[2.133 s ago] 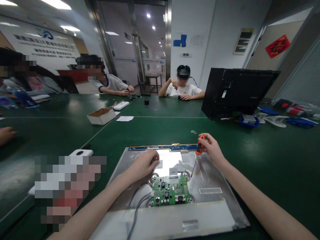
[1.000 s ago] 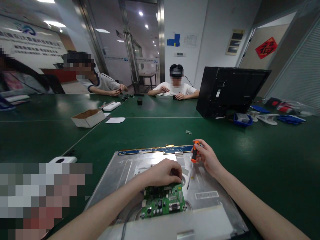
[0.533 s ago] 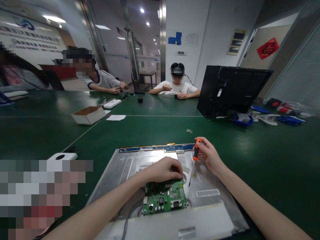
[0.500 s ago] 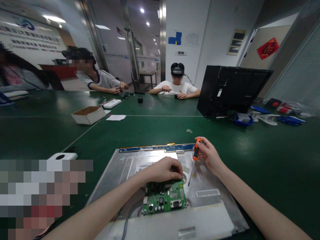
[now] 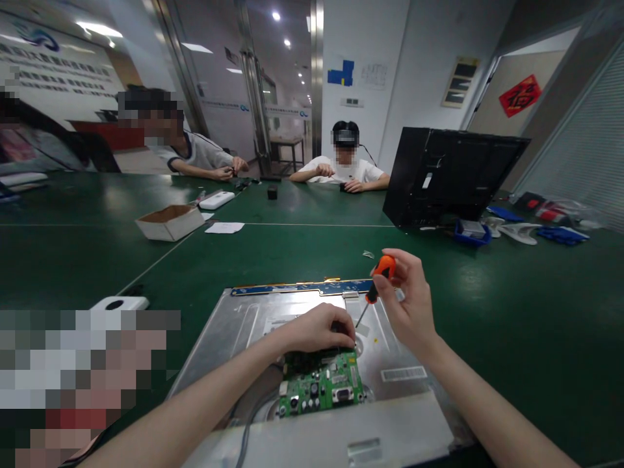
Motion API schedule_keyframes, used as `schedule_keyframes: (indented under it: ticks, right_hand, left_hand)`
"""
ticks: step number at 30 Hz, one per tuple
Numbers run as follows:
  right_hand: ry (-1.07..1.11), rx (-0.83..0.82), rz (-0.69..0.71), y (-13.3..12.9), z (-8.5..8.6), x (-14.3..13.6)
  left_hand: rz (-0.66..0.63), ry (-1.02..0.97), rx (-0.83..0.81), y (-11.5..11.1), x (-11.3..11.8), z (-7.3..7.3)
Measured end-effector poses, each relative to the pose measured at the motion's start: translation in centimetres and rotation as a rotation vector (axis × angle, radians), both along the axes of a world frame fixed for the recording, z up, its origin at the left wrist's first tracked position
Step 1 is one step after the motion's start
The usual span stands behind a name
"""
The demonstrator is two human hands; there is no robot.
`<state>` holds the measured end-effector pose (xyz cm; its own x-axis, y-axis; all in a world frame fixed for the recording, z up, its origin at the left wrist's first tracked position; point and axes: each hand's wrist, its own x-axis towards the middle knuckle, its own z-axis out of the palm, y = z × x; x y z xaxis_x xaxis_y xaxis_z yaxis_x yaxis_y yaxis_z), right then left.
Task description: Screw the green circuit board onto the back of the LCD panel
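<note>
My right hand (image 5: 412,305) grips a screwdriver (image 5: 385,268) by its orange and black handle. Its thin shaft slants down and left, with the tip close to the fingers of my left hand (image 5: 325,328). Those fingers are curled in a pinch at the far right corner of a green circuit board (image 5: 319,383); whatever they pinch is too small to make out. The board lies on a silver metal panel (image 5: 414,403), and my left hand hides its far part. Along the panel's far edge runs a narrow blue circuit strip (image 5: 287,288).
A grey cable (image 5: 249,422) crosses the panel's near left. Farther off on the green table (image 5: 302,250) are an open cardboard box (image 5: 170,224), a black monitor (image 5: 453,175) and a blue tray (image 5: 472,234). Several people sit around the table, one (image 5: 341,166) straight across.
My right hand has turned the screwdriver and raised its handle. The tip has swung up and left toward my left fingers. My left hand stays nearly still at the board.
</note>
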<state>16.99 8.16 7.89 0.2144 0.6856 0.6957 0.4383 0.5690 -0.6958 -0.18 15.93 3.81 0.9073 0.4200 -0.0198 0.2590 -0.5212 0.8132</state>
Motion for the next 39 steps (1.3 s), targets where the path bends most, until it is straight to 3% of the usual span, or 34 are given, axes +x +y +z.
schedule_keyframes:
  ticks: [4,12,39]
  right_hand:
    - [-0.255,0.184,-0.052,-0.9,-0.4,-1.0]
    - [-0.228,0.205,-0.147,-1.1,-2.7,-0.4]
    - [-0.366,0.248,-0.088,-1.4,-2.3,-0.8]
  left_hand:
    - [-0.015,-0.009,0.013,0.1,-0.1,-0.2]
    - [0.001,-0.028,0.001,0.0,-0.1,-0.2]
    - [-0.032,-0.023,-0.024,0.4,-0.2,-0.5]
